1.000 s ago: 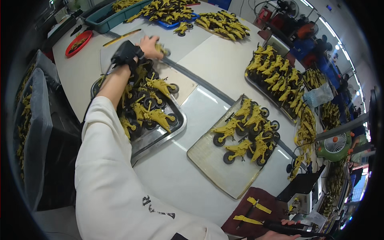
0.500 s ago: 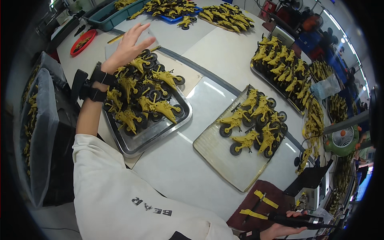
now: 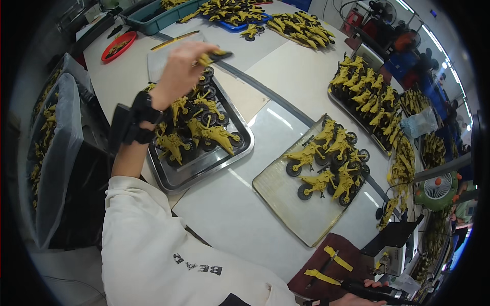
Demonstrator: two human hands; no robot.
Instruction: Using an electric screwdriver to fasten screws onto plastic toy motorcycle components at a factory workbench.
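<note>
At the near right, a black cylindrical hand tool (image 3: pixel 380 292) is gripped by the right hand (image 3: pixel 357 300), its fingers wrapped over the upper side. Beside it, two yellow strips (image 3: pixel 338 259) and a dark rod are laid on a maroon cloth (image 3: pixel 306 270). To the left, the lower edge is filled by a white sleeve (image 3: pixel 153 239), and a black wrist mount (image 3: pixel 133 122) is worn on the left forearm.

Beyond the cloth, a cluster of yellow-and-black toy motorcycles (image 3: pixel 317 179) is gathered toward the far right part of a worn pale tray (image 3: pixel 291 204). To its left, more toy motorcycles (image 3: pixel 217 135) are heaped in a metal tray (image 3: pixel 214 168). Over the far end of that heap, a small yellow-and-black piece (image 3: pixel 206 59) is pinched in the closed fingers of the left hand (image 3: pixel 178 71); it is blurred and partly covered, so whether it is a whole motorcycle cannot be told. At the left side, yellow parts are contained in a bin lined with clear plastic (image 3: pixel 69 148).

Farther off, a red bowl (image 3: pixel 105 56) is set near a teal bin (image 3: pixel 155 25). Yellow-and-black toys are piled on a blue tray (image 3: pixel 232 27), and others are stood in rows (image 3: pixel 370 92) at the right.
</note>
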